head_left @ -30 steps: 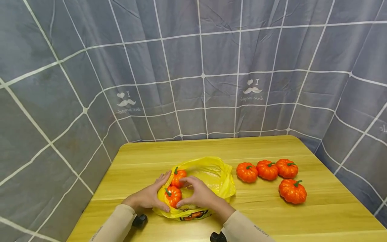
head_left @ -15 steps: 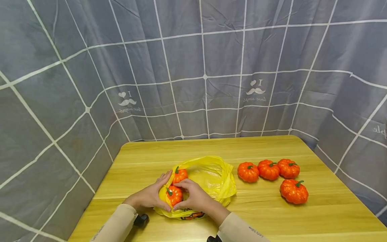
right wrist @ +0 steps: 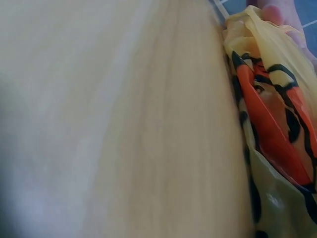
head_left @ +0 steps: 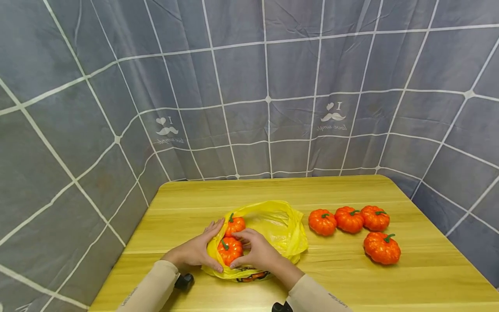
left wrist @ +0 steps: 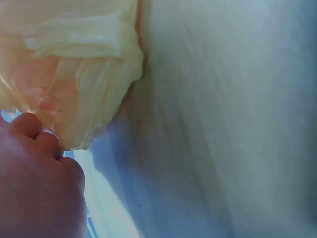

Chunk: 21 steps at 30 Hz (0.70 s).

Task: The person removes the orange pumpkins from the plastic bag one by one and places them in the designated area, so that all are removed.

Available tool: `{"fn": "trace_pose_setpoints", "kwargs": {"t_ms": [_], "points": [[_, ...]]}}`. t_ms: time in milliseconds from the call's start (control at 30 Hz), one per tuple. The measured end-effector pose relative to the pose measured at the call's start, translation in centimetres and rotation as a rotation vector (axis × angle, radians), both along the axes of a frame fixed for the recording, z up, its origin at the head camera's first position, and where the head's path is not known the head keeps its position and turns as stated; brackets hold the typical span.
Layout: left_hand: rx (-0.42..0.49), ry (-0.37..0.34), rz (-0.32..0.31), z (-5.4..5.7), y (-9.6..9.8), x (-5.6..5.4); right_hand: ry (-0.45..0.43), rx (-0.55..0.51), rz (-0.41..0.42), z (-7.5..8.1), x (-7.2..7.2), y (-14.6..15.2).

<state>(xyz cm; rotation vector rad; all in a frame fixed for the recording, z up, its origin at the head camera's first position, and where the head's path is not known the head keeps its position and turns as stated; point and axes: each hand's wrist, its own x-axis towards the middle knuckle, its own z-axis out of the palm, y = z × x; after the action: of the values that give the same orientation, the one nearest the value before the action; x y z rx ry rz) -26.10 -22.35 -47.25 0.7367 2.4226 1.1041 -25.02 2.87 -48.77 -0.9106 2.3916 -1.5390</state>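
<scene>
A yellow plastic bag (head_left: 296, 242) lies with its mouth spread wide on the table. Two small glossy orange pumpkins with green stems sit in its left side, the far pumpkin (head_left: 236, 225) behind the near pumpkin (head_left: 229, 251). My left hand (head_left: 199, 249) cups the bag's left side, thumb toward me and fingers toward the back; the left wrist view shows its knuckles against the thin plastic. Inside the mouth, my right hand (head_left: 259, 251) curves thumb and fingers around the right side of the near pumpkin. The right wrist view shows the bag's orange-and-black print (right wrist: 270, 119).
Several more orange pumpkins stand on the right half of the wooden table (head_left: 319, 286): three in a row, such as the left one (head_left: 322, 222), and one nearer pumpkin (head_left: 382, 248). Behind and beside the table hangs a grey curtain (head_left: 241, 69) with white grid lines.
My right thumb and fingers moved in closer around the near pumpkin, then back slightly to the right. My left hand keeps its place on the bag. The whole view has shifted a little.
</scene>
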Motion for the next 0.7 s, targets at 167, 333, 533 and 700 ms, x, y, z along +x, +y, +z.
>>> {"fn": "trace_pose_setpoints", "kwargs": {"t_ms": [167, 333, 533, 700], "points": [[-0.009, -0.017, 0.009, 0.0, 0.0, 0.0, -0.024, -0.024, 0.016, 0.3, 0.0, 0.6], [-0.007, -0.013, 0.012, 0.1, -0.1, 0.0, -0.011, -0.030, 0.008, 0.6, -0.1, 0.8], [-0.011, -0.011, 0.022, 0.1, -0.2, 0.2, -0.010, 0.000, 0.000, 1.6, 0.0, 1.6], [-0.002, -0.013, 0.029, 0.0, -0.3, 0.3, -0.030, 0.015, -0.036, 2.8, -0.1, 2.9]]}}
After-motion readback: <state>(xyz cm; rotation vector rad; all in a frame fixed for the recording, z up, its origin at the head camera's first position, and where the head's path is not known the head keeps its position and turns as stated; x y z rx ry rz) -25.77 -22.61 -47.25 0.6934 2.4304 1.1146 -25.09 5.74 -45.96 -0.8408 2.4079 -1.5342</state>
